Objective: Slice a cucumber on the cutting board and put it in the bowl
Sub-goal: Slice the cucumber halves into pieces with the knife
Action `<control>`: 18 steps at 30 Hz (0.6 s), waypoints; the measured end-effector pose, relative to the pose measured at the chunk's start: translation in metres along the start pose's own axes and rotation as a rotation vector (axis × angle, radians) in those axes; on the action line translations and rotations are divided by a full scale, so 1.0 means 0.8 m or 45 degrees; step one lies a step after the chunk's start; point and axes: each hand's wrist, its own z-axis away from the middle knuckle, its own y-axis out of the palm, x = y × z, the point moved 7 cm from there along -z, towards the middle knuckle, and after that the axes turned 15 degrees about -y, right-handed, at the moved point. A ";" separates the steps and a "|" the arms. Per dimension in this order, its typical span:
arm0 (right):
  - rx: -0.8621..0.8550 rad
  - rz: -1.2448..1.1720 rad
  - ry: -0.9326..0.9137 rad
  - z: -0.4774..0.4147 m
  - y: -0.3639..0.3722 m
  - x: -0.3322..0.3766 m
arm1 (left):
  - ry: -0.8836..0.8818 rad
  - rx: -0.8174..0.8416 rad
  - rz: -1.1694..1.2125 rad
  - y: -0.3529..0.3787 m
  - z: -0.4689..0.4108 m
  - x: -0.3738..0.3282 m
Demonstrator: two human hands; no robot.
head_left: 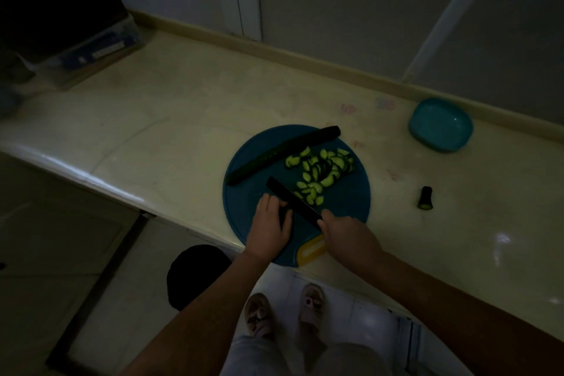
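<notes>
A round blue board lies on the table, with its yellow handle at the board's 6 o'clock, over the table's near edge. A long cucumber lies across the board's far side, running from about 9 o'clock to 12 o'clock. A loose heap of half-moon slices sits around the board's centre and spreads toward 2 o'clock.

The left hand is at the board's 7 o'clock. Its fingers are curled down over a short dark cucumber piece, holding it on the board. The right hand is at 5 o'clock, with its fingers wrapped round the handle of a black knife. The handle itself is hidden in the fist. The blade slants toward 10 o'clock, just beside the left fingertips and touching the near edge of the slices.

A teal bowl stands well apart from the board at its 2 o'clock, near the wall. A cut cucumber stub lies on the table at the board's 3 o'clock.
</notes>
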 end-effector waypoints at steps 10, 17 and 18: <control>-0.088 -0.092 0.033 0.006 0.005 -0.006 | 0.004 -0.004 -0.010 -0.003 0.000 -0.003; -0.095 -0.062 0.026 0.005 0.007 0.004 | -0.004 0.002 0.009 -0.001 -0.001 -0.001; -0.106 -0.044 0.021 0.003 0.007 0.005 | -0.003 0.004 0.014 -0.001 -0.001 -0.001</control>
